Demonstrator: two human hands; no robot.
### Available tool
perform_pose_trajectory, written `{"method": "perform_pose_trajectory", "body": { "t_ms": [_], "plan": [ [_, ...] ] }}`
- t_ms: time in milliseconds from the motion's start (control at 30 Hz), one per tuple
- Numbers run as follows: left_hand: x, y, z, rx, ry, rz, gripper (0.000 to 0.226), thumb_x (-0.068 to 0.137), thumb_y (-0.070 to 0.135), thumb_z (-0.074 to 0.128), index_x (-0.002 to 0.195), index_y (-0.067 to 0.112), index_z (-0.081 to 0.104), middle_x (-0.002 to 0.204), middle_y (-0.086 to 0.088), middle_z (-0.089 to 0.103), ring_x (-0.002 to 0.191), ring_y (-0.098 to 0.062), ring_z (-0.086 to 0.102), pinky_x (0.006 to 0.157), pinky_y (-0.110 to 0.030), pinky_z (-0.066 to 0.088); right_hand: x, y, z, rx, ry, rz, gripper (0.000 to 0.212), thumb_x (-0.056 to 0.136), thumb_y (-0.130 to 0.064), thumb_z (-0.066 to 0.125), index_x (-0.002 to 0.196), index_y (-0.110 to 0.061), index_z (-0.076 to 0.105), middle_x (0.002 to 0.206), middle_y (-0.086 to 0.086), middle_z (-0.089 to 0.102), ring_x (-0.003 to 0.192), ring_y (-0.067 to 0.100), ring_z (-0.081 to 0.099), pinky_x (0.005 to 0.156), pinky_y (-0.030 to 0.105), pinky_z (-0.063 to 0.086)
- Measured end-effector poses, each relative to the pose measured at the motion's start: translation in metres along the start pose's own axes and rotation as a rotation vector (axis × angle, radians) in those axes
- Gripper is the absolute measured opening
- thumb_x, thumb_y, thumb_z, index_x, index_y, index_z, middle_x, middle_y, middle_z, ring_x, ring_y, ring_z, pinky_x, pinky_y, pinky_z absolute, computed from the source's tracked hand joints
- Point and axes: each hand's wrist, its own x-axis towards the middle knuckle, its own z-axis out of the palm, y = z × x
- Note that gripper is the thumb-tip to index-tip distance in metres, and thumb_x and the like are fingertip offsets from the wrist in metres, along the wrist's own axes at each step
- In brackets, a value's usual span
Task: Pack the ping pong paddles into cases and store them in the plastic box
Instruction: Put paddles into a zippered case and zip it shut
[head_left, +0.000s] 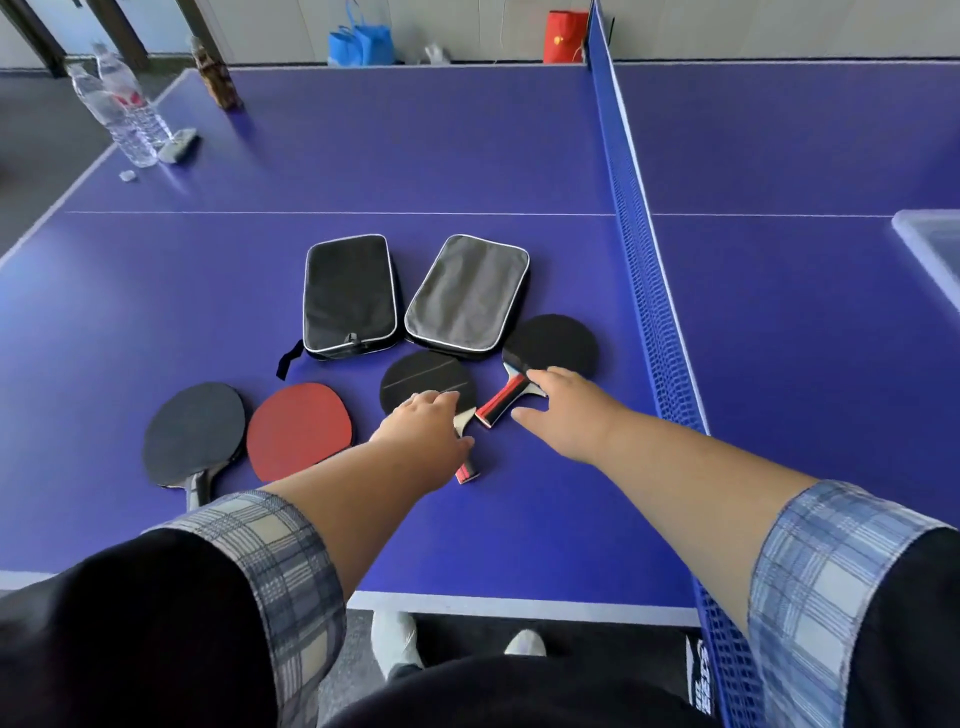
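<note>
Left hand (426, 434) lies over the handle of the middle black paddle (423, 382), fingers bent onto the blade's near edge. Whether it has closed cannot be told. Right hand (563, 410) is spread, fingertips resting on the handle of the right black paddle (553, 343), thumb apart. Both paddles lie flat on the table (519, 156), just near of the black case (348, 296) and grey case (465, 293). Judgement: light, stiff items whose rubber faces mark easily, so take them by the wooden handles. Plastic box (930, 244) stands far right, beyond the net (639, 234).
</note>
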Motion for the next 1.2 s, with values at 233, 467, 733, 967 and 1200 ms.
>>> {"method": "perform_pose_trajectory", "body": {
  "t_ms": [233,467,733,967,1200],
  "plan": [
    [0.058,-0.017,0.005,-0.031,-0.061,-0.009,0.072,0.094,0.047,0.056,0.155,0.023,0.026,0.158,0.000,0.032,0.146,-0.023,0.028,0.112,-0.039,0.031,0.052,-0.002,0.019,0.031,-0.027,0.059,0.057,0.092,-0.046,0.062,0.142,-0.020,0.050,0.128,0.001,0.053,0.119,0.024,0.050,0.090,0.032,0.044],
    [0.125,-0.033,0.013,-0.016,-0.128,0.092,0.061,0.094,0.042,0.056,0.148,0.021,0.036,0.151,-0.001,0.040,0.140,-0.024,0.035,0.108,-0.039,0.034,0.105,-0.008,0.047,0.227,0.028,0.467,0.063,0.090,-0.045,0.063,0.146,-0.024,0.044,0.134,0.014,0.047,0.118,0.036,0.053,0.092,0.040,0.050],
    [0.211,-0.047,0.004,0.053,0.006,0.240,0.054,0.095,0.032,0.056,0.146,0.024,0.038,0.153,-0.007,0.034,0.143,-0.028,0.028,0.115,-0.043,0.025,0.151,-0.024,0.058,0.318,0.222,0.466,0.040,0.092,-0.036,0.058,0.129,-0.020,0.064,0.128,0.009,0.060,0.117,0.032,0.057,0.096,0.043,0.050],
    [0.244,-0.059,0.012,0.203,-0.084,0.203,0.062,0.097,0.050,0.049,0.152,0.042,0.022,0.166,-0.005,0.009,0.152,-0.033,0.002,0.118,-0.063,0.006,0.196,-0.046,0.063,0.603,0.150,0.642,0.020,0.086,-0.027,0.053,0.071,-0.015,0.047,0.067,0.004,0.046,0.073,0.032,0.045,0.066,0.040,0.040],
    [0.248,-0.070,0.016,0.188,-0.076,0.268,0.060,0.097,0.053,0.051,0.151,0.048,0.025,0.165,0.003,0.015,0.151,-0.032,0.005,0.114,-0.070,0.007,0.218,-0.049,0.070,0.928,0.217,0.823,0.029,0.087,-0.033,0.061,0.101,-0.010,0.069,0.088,0.008,0.068,0.087,0.027,0.070,0.088,0.053,0.059]
  ]
}}
